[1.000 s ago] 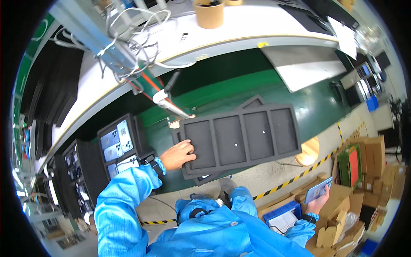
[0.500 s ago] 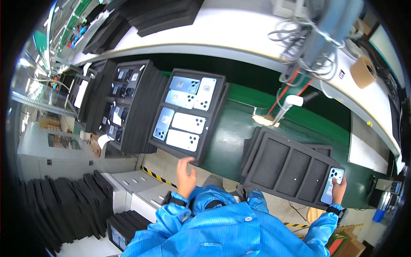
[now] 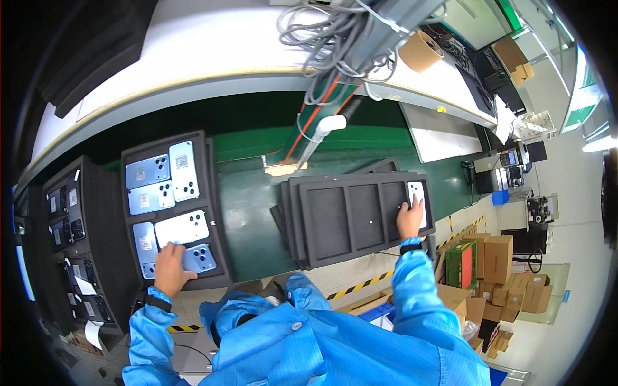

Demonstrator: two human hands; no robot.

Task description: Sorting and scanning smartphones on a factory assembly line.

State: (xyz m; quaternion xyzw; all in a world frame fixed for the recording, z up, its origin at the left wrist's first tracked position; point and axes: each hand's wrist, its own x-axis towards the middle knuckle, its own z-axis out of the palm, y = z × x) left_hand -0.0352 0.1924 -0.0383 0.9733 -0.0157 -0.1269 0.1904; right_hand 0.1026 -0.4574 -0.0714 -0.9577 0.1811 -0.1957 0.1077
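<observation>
My left hand point(image 3: 171, 271) is at the near edge of the left black foam tray point(image 3: 214, 251), its fingers closed on a blue smartphone point(image 3: 200, 258) that lies in the near row. Around it in that tray are a white phone point(image 3: 183, 227), an upright blue phone point(image 3: 145, 241), and several more blue and white phones in the far row, camera sides up. At the right end of the right black foam tray point(image 3: 335, 186), my right hand point(image 3: 409, 220) grips a white smartphone point(image 3: 417, 191) standing lengthwise in the end compartment. My palm and fingers cover its lower left part.
More foam trays are stacked under the right one. At far left stands a stack of trays point(image 3: 103, 193) holding dark devices. A post wrapped with cables point(image 3: 335, 51) rises behind the green table point(image 3: 251, 193). Cardboard boxes point(image 3: 499, 257) stand on the floor at right.
My left hand has moved onto the left tray, where a blue phone now lies in a white one's place. My right hand now holds a white phone instead of a blue one. The view has turned right.
</observation>
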